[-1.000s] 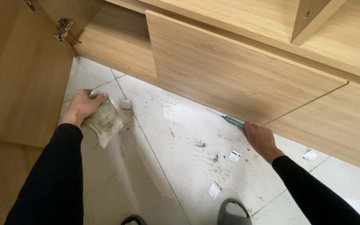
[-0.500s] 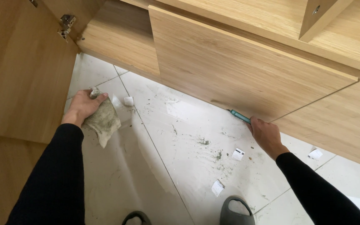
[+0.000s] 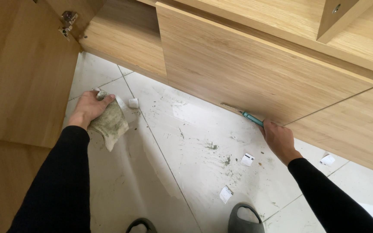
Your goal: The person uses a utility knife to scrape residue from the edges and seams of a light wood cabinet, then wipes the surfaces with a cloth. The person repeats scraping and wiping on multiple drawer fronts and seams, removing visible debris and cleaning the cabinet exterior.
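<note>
Grey-stained rag (image 3: 109, 123) sits bunched under the left hand (image 3: 89, 108), fingers curled over its top and pressing it to the floor (image 3: 173, 142) near the open cabinet door (image 3: 22, 73). The right hand (image 3: 279, 139) is closed around a teal-handled scraper (image 3: 249, 116), its thin blade lying along the lower edge of the wooden front panel (image 3: 247, 73).

Against the frames from a second ago, the blade has slid a little leftward along that edge while the rag hand has hardly moved; my guess is that scraping is the live work and wiping waits. Dark specks and smears (image 3: 221, 157) lie on the tile below the panel, with small white scraps (image 3: 247, 159) among them and another by the rag (image 3: 133, 102). Two slipper toes (image 3: 242, 218) show at the bottom edge.
</note>
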